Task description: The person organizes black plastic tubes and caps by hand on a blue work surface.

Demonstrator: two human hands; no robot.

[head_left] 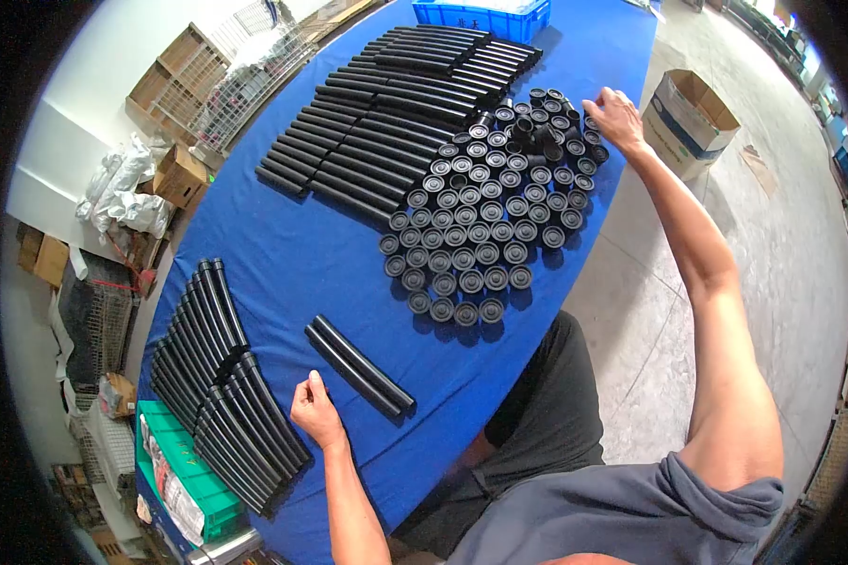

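1. Grey T-shirt (622,513) closest to me.
2. Left hand (318,411): curled narrow beside two loose black tubes (355,371) on blue cloth (269,254); can't tell if holding anything.
3. Right hand (616,121): fingers bent at far-right edge of black round caps (487,252); can't tell grip.
4. I see stacked tubes (377,122) beyond, green crate (219,501) lower left.

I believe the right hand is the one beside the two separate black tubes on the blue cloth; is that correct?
Not quite: the head view shows the left hand beside the two separate black tubes on the blue cloth. The right hand is by the round black caps.
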